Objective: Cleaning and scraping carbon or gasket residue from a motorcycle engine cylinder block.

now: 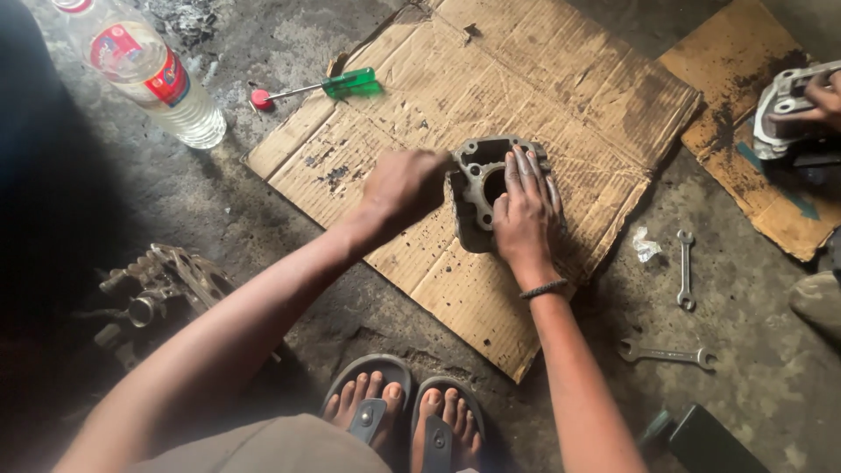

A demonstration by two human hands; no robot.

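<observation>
A grey metal engine cylinder block [477, 188] with a round bore lies on a stained sheet of cardboard [491, 88] on the floor. My right hand [526, 210] rests flat on its right side, fingers spread over the rim, a dark band on the wrist. My left hand [399, 188] is closed in a fist against the block's left edge; whether it grips a small tool there is hidden by the fingers.
A green-handled screwdriver [342, 85] and a plastic water bottle [144, 70] lie at upper left. Two spanners [685, 271] [666, 354] and crumpled paper [646, 245] lie at right. An engine part [162, 289] sits at left. Another person's hand [823, 96] holds a metal part at upper right.
</observation>
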